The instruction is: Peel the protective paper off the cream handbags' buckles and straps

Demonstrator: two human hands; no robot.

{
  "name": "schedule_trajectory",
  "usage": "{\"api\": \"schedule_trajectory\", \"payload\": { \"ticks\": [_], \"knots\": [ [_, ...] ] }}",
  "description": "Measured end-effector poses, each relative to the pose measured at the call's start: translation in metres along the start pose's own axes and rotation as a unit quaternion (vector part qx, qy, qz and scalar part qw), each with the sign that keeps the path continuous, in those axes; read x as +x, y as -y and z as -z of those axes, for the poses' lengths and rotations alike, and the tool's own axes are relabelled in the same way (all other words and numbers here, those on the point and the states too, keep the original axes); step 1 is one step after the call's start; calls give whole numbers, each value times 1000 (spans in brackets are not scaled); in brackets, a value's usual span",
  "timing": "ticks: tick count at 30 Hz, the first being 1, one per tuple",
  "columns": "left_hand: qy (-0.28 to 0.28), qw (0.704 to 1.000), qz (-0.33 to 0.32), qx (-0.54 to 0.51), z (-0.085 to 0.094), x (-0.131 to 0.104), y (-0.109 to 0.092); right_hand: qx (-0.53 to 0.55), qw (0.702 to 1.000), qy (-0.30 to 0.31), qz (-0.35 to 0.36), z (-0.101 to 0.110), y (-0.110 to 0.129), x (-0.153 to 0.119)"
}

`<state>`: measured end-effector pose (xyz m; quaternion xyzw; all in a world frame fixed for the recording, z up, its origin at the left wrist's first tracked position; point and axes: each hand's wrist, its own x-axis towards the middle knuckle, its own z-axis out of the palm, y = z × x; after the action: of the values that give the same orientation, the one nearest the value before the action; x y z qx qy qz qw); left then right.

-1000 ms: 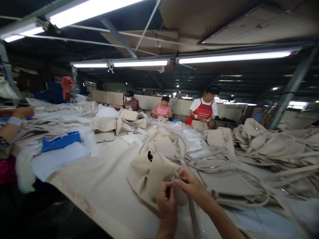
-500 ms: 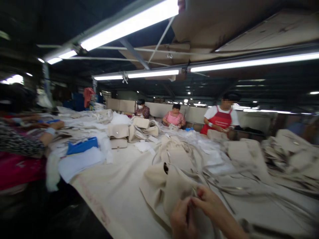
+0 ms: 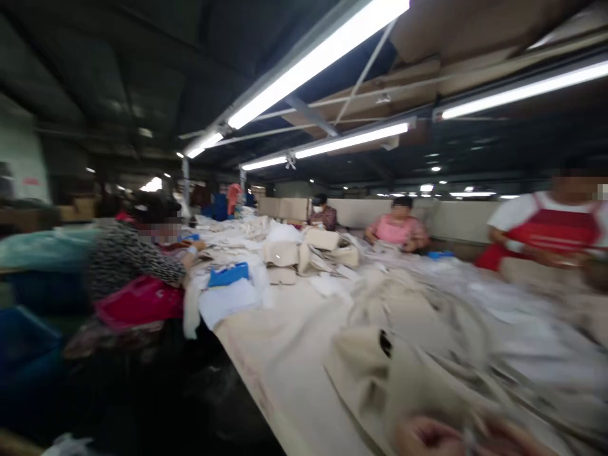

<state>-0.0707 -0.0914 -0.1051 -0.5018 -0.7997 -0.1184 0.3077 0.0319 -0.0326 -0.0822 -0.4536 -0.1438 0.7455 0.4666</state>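
Left hand (image 3: 426, 437) and right hand (image 3: 510, 438) have shifted lower right in view. Fine handwork seems under way at the beige bag (image 3: 408, 370), just beyond the grip on the desk (image 3: 289, 351), calling for steadiness; blurred, clamped or apart I cannot tell.

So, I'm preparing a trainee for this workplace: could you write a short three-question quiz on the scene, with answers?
1. Which is nearest the left hand and right hand? a) ceiling light b) beige bag c) red apron
2. True or false: in the picture, the person in the red apron appears left of the person in pink.
3. Fill in: left of centre, white material lies just in front of an item coloured ____.

Key: 1 b; 2 false; 3 blue.
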Motion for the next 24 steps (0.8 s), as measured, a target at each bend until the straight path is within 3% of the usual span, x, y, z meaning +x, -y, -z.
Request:
{"api": "schedule_trajectory", "payload": {
  "ticks": [1, 2, 3, 5, 6, 7, 9, 13, 16, 19, 24],
  "knots": [
    [28, 988, 14, -152, 6, -18, -19, -22, 999, -6, 25, 24, 7, -12],
    [78, 934, 56, -345, 13, -32, -33, -70, 996, 4, 60, 44, 13, -24],
    [141, 826, 114, -534, 19, -42, -42, -131, 986, 23, 100, 58, 17, -35],
    [245, 542, 226, -771, 25, -50, -48, -302, 930, 91, 189, 71, 23, -49],
    [269, 435, 262, -818, 26, -49, -47, -368, 895, 113, 223, 72, 24, -51],
    [274, 387, 279, -835, 25, -47, -45, -410, 868, 120, 251, 70, 24, -51],
    [271, 369, 273, -846, 22, -42, -42, -427, 848, 92, 301, 67, 20, -47],
    [225, 375, 268, -858, 13, -42, -46, -407, 831, 52, 376, 67, 4, -36],
    [197, 362, 278, -868, 7, -47, -50, -348, 887, 88, 290, 67, -4, -36],
    [211, 340, 267, -877, 6, -49, -48, -241, 940, 148, 192, 63, -4, -42],
    [286, 280, 235, -886, 11, -46, -32, -161, 956, 220, 108, 65, 1, -43]
  ]
}}
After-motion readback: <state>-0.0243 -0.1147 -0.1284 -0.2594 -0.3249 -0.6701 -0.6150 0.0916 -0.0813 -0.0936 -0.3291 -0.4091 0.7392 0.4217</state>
